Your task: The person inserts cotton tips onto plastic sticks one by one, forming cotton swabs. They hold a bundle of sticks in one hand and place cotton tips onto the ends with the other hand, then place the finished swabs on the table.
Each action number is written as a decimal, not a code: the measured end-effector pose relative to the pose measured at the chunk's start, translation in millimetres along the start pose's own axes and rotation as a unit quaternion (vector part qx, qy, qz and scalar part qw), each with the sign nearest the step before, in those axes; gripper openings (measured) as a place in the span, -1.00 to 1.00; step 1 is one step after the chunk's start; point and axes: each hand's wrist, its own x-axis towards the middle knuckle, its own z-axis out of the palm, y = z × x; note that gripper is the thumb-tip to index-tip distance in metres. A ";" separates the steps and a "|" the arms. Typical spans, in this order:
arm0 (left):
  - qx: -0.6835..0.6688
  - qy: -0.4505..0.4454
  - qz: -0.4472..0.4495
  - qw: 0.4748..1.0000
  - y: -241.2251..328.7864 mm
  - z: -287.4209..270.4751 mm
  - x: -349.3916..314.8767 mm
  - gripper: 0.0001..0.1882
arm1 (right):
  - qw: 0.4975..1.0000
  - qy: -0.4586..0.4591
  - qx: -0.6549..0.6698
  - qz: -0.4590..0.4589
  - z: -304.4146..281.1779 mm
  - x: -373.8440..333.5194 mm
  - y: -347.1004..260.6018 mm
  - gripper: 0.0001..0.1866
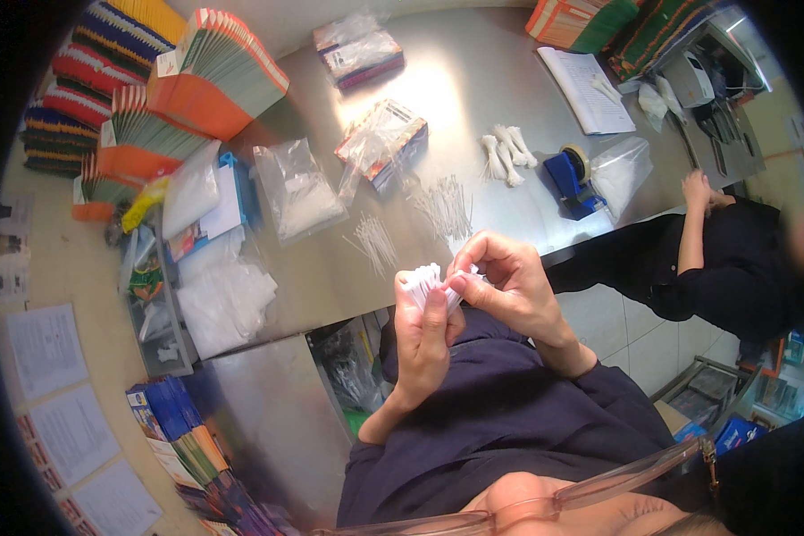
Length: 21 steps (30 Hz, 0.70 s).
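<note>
Left of the tape dispenser (573, 183), I judge the gathered bundles (512, 150) finished; farther left, loose sticks (444, 207) seem left over. Nearer me than the dispenser, my left hand (422, 344) grips a white bundle (422, 282); my right hand (520, 290) pinches its edge.

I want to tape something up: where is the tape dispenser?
In the head view, the blue tape dispenser sits on the metal table, beyond and right of the right hand, between the white bundles and a clear plastic bag.
</note>
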 end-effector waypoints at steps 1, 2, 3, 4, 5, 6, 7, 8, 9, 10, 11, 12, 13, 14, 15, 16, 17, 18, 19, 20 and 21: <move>-0.004 -0.009 0.011 1.000 -0.9 -0.3 -0.2 -0.85 | 1.000 0.003 -0.001 -0.002 0.2 -0.2 0.2 -0.88; 0.011 0.001 0.012 1.000 -2.1 0.2 -0.3 -0.85 | 1.000 0.007 -0.002 -0.003 0.6 -0.3 0.2 -0.89; 0.020 0.005 0.020 1.000 -3.6 1.5 -0.3 -0.83 | 1.000 0.010 -0.003 -0.005 1.1 -0.5 0.3 -0.89; 0.027 0.007 0.025 0.999 -4.3 2.3 -0.5 -0.81 | 0.999 0.018 -0.024 -0.020 1.8 -0.7 0.3 -0.87; 0.030 -0.002 0.024 0.999 -3.9 1.8 -0.4 -0.84 | 0.998 0.027 -0.045 -0.036 2.6 -0.8 0.4 -0.86; 0.031 -0.013 0.022 0.999 -2.9 0.7 -0.2 -0.86 | 0.996 0.031 -0.070 -0.044 3.2 -1.0 0.3 -0.84; 0.025 -0.023 0.021 0.999 -2.2 0.0 0.0 -0.87 | 0.996 0.038 -0.070 -0.045 3.8 -1.4 0.3 -0.83; 0.031 -0.027 0.020 0.999 -2.0 0.0 -0.1 -0.87 | 0.996 0.041 -0.074 -0.038 4.3 -1.6 0.4 -0.83; 0.030 -0.028 0.021 0.999 -1.8 -0.1 -0.2 -0.87 | 0.996 0.044 -0.075 -0.035 4.8 -1.9 0.5 -0.82; 0.025 -0.028 0.019 0.999 -1.7 -0.2 -0.1 -0.87 | 0.996 0.048 -0.070 -0.033 5.4 -2.0 0.9 -0.82; 0.023 -0.025 0.022 0.999 -1.8 0.1 -0.4 -0.86 | 0.996 0.053 -0.062 -0.035 6.0 -2.1 1.2 -0.81; 0.016 -0.021 0.022 0.999 -2.0 0.7 -1.0 -0.85 | 0.996 0.056 -0.052 -0.038 6.6 -2.2 1.7 -0.81; 0.009 -0.017 0.022 1.000 -2.2 1.3 -1.4 -0.85 | 0.996 0.061 -0.045 -0.044 7.1 -2.2 2.1 -0.81; 0.011 -0.019 0.020 1.000 -2.4 1.8 -1.8 -0.84 | 0.996 0.064 -0.036 -0.051 7.5 -2.4 2.4 -0.81; 0.012 -0.021 0.017 1.000 -2.4 2.2 -2.1 -0.84 | 0.996 0.069 -0.024 -0.056 7.8 -2.5 2.6 -0.81; 0.011 -0.023 0.017 1.000 -2.5 2.7 -2.4 -0.83 | 0.995 0.071 -0.036 -0.058 7.9 -2.8 2.4 -0.82; 0.014 -0.021 0.015 1.000 -2.6 3.2 -2.6 -0.84 | 0.994 0.075 -0.045 -0.058 7.9 -3.1 2.2 -0.82; 0.015 -0.020 0.015 1.000 -2.9 3.8 -2.8 -0.84 | 0.994 0.076 -0.053 -0.058 7.7 -3.4 1.7 -0.83; 0.012 -0.018 0.017 1.000 -3.1 4.1 -2.9 -0.84 | 0.994 0.076 -0.059 -0.057 7.5 -3.7 1.2 -0.83; 0.017 -0.025 0.016 0.999 -3.3 4.2 -2.9 -0.84 | 0.994 0.075 -0.064 -0.055 7.3 -3.8 0.7 -0.83; 0.019 -0.031 0.017 0.999 -3.6 4.2 -2.8 -0.84 | 0.993 0.074 -0.068 -0.055 7.0 -4.2 0.0 -0.83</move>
